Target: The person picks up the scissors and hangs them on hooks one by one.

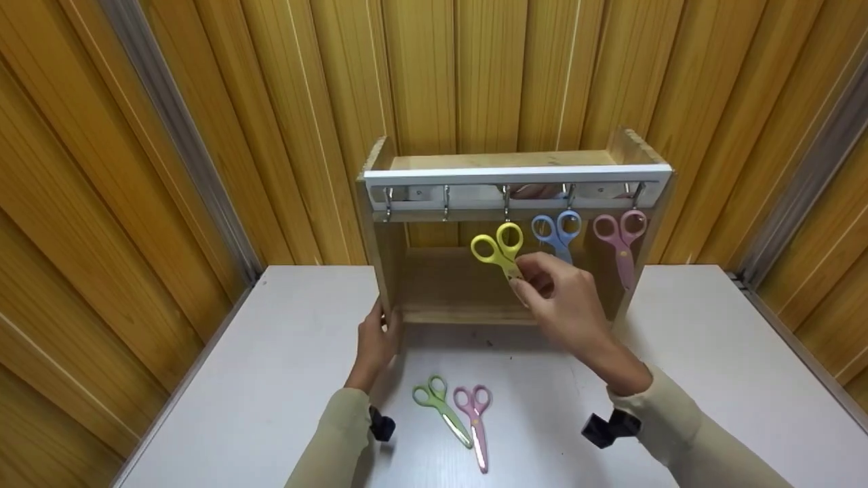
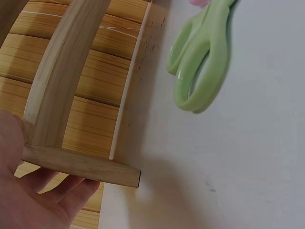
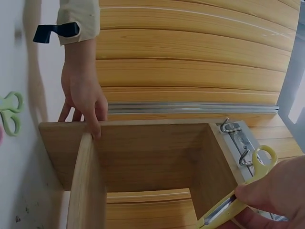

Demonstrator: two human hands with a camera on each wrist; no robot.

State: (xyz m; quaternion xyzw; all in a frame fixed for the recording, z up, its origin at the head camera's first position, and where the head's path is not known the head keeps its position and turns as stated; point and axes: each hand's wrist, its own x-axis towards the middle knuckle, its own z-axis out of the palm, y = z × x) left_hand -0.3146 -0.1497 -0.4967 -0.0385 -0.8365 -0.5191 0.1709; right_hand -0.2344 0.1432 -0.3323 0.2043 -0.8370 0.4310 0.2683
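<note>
Yellow scissors (image 1: 500,252) are pinched at the blade end between the thumb and fingers of my right hand (image 1: 569,305), handles up. One handle loop overlaps the tip of the middle hook (image 1: 506,203) in the head view. My left hand (image 1: 377,339) grips the lower left side panel of a wooden shelf (image 2: 81,162), thumb on the inner face and fingers outside. Blue scissors (image 1: 557,234) hang to the right of the yellow pair, partly behind my right hand. Pink scissors (image 1: 622,244) hang from the rightmost hook.
Green scissors (image 1: 442,410) and a second pink pair (image 1: 477,420) lie on the white table (image 1: 285,379) in front of the shelf. Two hooks (image 1: 446,203) on the left of the rail bear nothing. Wood-patterned walls (image 1: 475,81) stand behind and at both sides.
</note>
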